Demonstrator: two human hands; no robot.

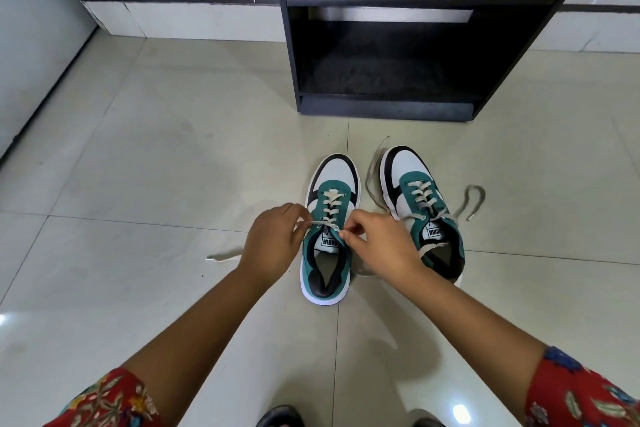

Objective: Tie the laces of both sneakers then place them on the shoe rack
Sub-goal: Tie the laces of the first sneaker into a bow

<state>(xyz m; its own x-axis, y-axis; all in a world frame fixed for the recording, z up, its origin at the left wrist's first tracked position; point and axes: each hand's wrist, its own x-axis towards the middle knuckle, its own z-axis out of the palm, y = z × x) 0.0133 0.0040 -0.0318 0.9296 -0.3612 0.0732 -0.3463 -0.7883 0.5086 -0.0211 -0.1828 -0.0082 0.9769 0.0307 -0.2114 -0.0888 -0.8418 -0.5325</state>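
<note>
The left hand (273,243) and right hand (379,246) are working over the left sneaker (329,229), which is sitting on the floor (156,166) in front of the shoe rack (388,45). Each hand's fingers are pinching closed on one lace end (320,224), pulling it taut. The right sneaker (424,204), beside it, is lying unlaced. Keeping even tension while crossing should seat the knot snugly.

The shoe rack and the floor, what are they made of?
The shoe rack looks like black painted wood or board: matte, flat panels, chipped edge near the top. The floor looks like glossy ceramic tile: pale squares, thin joint lines, bright reflections.
</note>
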